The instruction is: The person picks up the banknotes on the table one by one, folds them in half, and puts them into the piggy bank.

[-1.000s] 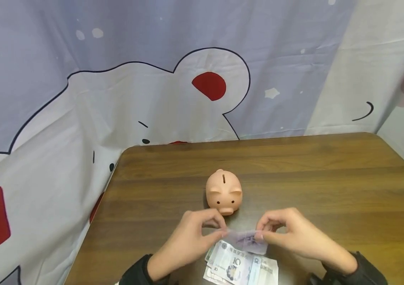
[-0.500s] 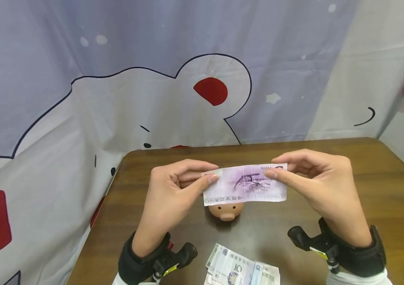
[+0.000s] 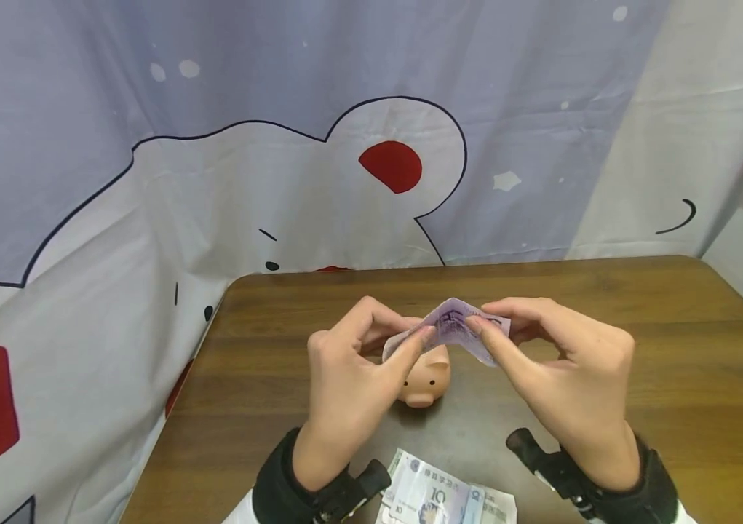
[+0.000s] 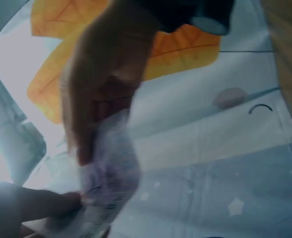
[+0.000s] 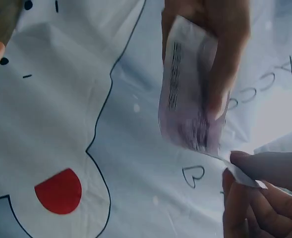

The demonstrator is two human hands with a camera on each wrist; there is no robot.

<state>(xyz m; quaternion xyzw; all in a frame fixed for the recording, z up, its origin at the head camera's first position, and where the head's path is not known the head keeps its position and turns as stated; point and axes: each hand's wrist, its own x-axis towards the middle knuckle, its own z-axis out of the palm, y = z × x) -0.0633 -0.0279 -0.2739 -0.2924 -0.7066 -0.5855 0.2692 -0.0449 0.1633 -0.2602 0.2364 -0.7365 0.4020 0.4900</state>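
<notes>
A purple banknote [image 3: 453, 320] hangs in the air in front of the piggy bank, bent upward into a peak at its middle. My left hand [image 3: 359, 378] pinches its left end between thumb and fingers, and my right hand [image 3: 561, 371] pinches the right end. In the right wrist view the banknote [image 5: 188, 94] curves between both hands; the left wrist view is blurred. Behind the note stands a pink piggy bank [image 3: 425, 384], its top and slot hidden. Several banknotes [image 3: 436, 495] lie in an overlapping pile at the bottom edge of the head view.
The piggy bank and the pile are on a brown wooden table [image 3: 640, 349]. A patterned cloth [image 3: 247, 189] hangs behind the table and down its left side. Black camera straps [image 3: 626, 480] circle both wrists.
Both hands have lifted the purple banknote from above the pile to in front of the piggy bank. Half a second ago it was stretched flat; the hands have since drawn closer and bent it.
</notes>
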